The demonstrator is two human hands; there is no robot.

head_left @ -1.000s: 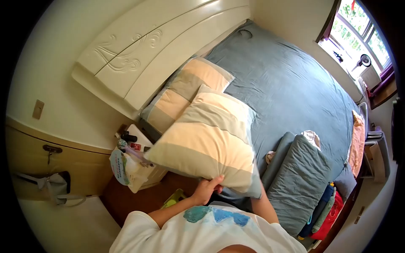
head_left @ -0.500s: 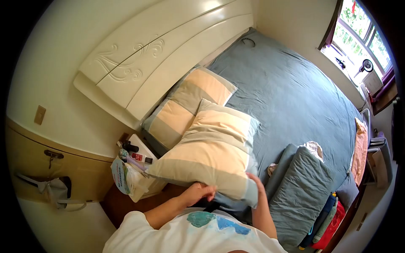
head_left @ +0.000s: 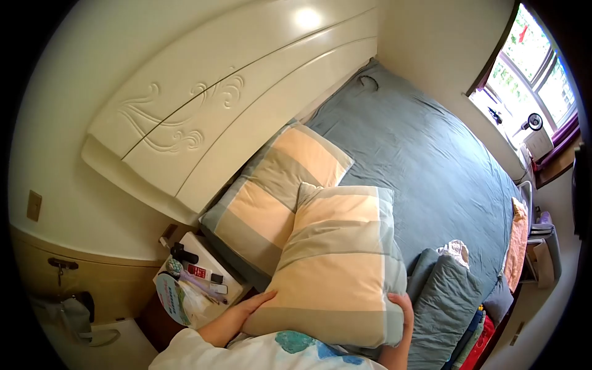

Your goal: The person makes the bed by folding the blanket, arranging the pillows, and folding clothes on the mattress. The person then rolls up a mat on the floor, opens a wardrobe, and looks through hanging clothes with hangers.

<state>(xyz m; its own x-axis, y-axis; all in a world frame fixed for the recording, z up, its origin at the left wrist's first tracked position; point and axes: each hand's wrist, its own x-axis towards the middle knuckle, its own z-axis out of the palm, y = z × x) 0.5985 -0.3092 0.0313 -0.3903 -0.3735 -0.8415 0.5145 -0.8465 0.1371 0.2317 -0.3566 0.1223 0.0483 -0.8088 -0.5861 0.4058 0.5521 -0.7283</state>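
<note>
A pillow (head_left: pixel 333 271) in a peach, grey and pale blue checked case lies in front of my body, its far end overlapping a second pillow. My left hand (head_left: pixel 254 303) holds its near left side, with some fingers hidden against the fabric. On the opposite side, my right hand (head_left: pixel 402 308) grips the pale blue edge, fingertips on top. The second pillow (head_left: pixel 259 209), in a matching case, rests flat against the headboard.
A grey-blue sheet (head_left: pixel 425 154) covers the bed. Folded grey-blue bedding (head_left: pixel 441 308) lies right of my right hand. At left stands a nightstand (head_left: pixel 231 271) with bottles and small items. The cream headboard (head_left: pixel 246 123) runs behind the pillows; a small fan (head_left: pixel 533 122) stands by the window.
The held pillow has turned more upright in view, toward my body. My left hand has moved from its near edge to its left side; my right hand has shifted slightly right and down.
</note>
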